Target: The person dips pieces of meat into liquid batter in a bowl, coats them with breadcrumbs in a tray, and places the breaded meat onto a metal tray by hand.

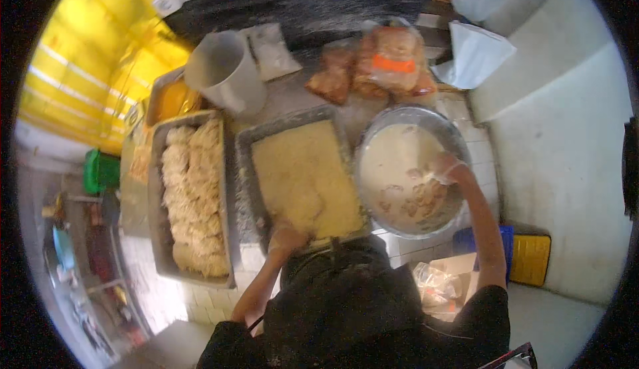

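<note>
A grey rectangular tub [244, 169] with pale yellow breading crumbs [299, 154] stands before me. At its near edge is my left hand [289, 236], low over the crumbs; blur hides its fingers. To the right, a round metal bowl [367, 134] holds creamy white batter [389, 154] with pieces of raw meat [424, 196] in it. My right hand [447, 168], in a clear glove, is over the bowl's right side, its fingers at the batter; whether they grip a piece cannot be made out. Left of the crumbs, a long grey tub [156, 209] is filled with breaded pieces [194, 194].
Behind the tubs stand a white bucket [239, 84], a bag of white powder [272, 52] and plastic bags of meat [392, 59]. An open cardboard box [467, 269] with plastic bags is low at right, near a yellow crate [531, 259]. A pale wall rises at right.
</note>
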Demonstrator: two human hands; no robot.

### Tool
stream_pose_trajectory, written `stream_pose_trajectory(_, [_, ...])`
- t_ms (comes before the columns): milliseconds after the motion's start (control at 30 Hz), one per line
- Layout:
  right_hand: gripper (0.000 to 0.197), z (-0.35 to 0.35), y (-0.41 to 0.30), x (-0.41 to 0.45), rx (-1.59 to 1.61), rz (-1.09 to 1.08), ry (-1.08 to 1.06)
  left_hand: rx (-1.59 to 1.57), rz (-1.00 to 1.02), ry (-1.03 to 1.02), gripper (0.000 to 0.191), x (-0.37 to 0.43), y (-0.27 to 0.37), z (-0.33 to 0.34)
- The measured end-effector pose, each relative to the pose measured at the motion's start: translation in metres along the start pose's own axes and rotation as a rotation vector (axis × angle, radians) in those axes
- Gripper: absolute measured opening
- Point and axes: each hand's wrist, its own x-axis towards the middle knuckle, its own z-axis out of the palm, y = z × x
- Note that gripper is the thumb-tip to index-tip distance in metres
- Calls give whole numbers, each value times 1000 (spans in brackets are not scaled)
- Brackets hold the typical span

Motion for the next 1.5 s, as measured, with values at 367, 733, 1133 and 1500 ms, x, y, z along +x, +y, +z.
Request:
stream_pose_trajectory(367, [43,-54,-132,-95,84,-48,494,68,170,160,56,99,10,2])
stream_pose_trajectory(733, [29,-16,-160,-129,1963,205,628,-30,378,399,57,111,22,41])
stream_pose_trajectory(1133, [28,-46,-198,-168,528,393,595,-61,379,462,57,124,28,38])
stream_pose_trajectory(1500, [32,-86,-247,-97,724,244,538,75,396,85,58,131,-49,31])
